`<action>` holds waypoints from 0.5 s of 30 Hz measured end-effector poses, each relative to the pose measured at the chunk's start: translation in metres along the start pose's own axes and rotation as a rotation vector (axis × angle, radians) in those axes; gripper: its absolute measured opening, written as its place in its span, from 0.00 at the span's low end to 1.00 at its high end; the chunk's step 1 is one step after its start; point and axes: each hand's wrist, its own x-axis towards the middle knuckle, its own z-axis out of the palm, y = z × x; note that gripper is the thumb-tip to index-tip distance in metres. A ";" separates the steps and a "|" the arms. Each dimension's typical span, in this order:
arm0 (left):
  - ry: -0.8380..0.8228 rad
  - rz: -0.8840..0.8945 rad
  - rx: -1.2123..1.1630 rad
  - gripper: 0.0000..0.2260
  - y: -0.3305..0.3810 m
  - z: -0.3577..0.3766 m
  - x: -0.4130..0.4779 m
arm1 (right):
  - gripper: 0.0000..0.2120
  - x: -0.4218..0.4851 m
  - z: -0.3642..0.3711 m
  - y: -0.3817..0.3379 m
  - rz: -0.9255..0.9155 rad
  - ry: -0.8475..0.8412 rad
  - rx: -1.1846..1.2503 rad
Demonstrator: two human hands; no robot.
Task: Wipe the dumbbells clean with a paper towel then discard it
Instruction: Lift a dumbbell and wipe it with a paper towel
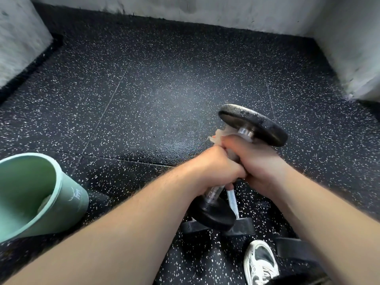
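I held one dumbbell up off the speckled black floor, tilted so its far plate rose away from me and its near plate hung low. My left grip was closed around the lower part of the chrome handle. My right grip was closed around the upper part, pressing the crumpled white paper towel against the bar, with a tuft of it sticking out just under the far plate. My two fists touched each other. A second dumbbell lay on the floor directly beneath. A pale green bin stood to my left, and my white shoe showed below.
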 end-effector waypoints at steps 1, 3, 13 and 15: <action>0.005 -0.003 -0.003 0.11 0.001 0.000 -0.001 | 0.08 -0.001 0.001 -0.001 0.008 -0.003 0.019; 0.011 -0.015 -0.032 0.10 0.001 0.000 0.000 | 0.07 -0.003 0.003 -0.005 0.031 -0.098 0.069; -0.166 -0.031 -0.177 0.12 0.003 -0.009 -0.007 | 0.22 -0.009 -0.001 -0.006 0.003 -0.335 0.053; -0.133 -0.010 -0.154 0.11 0.002 -0.007 -0.006 | 0.24 -0.008 0.001 -0.006 0.007 -0.269 0.012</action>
